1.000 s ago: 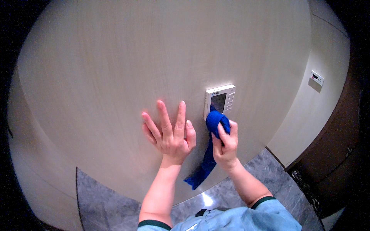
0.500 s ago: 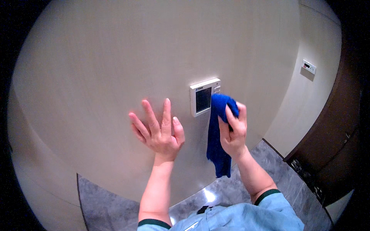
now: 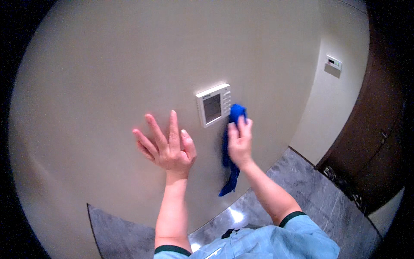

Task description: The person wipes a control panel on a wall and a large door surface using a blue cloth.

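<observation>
My left hand (image 3: pixel 166 149) lies on the pale wall (image 3: pixel 129 69) with its fingers spread, to the lower left of a white control panel (image 3: pixel 213 105) with a screen and a column of buttons. My right hand (image 3: pixel 239 140), slightly smeared by motion, grips a blue cloth (image 3: pixel 237 111) just beside the panel's lower right edge. The cloth hangs down behind and below that hand, its tail (image 3: pixel 228 185) dangling over the wall.
A smaller white wall unit (image 3: pixel 334 62) is on the side wall to the right. Beyond it stands a dark brown door (image 3: pixel 371 134) with a small handle. Grey marble-look flooring (image 3: pixel 302 185) shows below, with my blue shirt at the lower edge.
The view has shifted, so the panel appears further left. My right hand has moved the cloth off the panel's face to its right side. My left hand stays spread on the wall.
</observation>
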Action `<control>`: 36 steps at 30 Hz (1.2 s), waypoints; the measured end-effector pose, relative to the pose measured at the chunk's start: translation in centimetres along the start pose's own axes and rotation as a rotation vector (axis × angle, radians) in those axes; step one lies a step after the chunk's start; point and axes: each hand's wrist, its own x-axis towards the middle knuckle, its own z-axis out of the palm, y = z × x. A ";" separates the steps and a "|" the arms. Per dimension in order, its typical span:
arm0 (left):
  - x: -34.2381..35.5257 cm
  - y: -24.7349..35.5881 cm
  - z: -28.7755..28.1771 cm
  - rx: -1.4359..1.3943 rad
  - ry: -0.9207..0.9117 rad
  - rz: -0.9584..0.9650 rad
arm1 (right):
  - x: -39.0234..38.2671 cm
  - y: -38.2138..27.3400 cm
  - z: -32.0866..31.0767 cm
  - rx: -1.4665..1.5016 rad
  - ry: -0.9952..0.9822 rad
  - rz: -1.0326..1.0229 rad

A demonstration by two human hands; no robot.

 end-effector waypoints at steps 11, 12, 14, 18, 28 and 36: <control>-0.5 -0.3 -3.9 -0.330 -0.079 0.037 | -12.0 -2.8 -0.7 0.168 -0.788 -0.049; -1.5 0.1 -4.9 -0.471 -0.129 -0.036 | -11.9 -3.3 -2.5 0.228 -0.835 0.129; -5.6 2.1 -5.9 -0.926 -0.112 -0.194 | -12.4 -2.0 -4.5 0.309 -0.682 0.213; -14.2 8.9 -6.4 -0.967 -0.605 -0.426 | -11.6 -2.1 -10.1 0.882 -0.485 0.627; -16.2 20.2 -1.3 -1.376 -1.252 -0.997 | -4.8 5.7 -27.5 0.518 -0.213 0.626; -13.0 35.5 4.8 -1.846 -1.138 -1.171 | 0.3 11.0 -40.9 0.500 0.039 0.544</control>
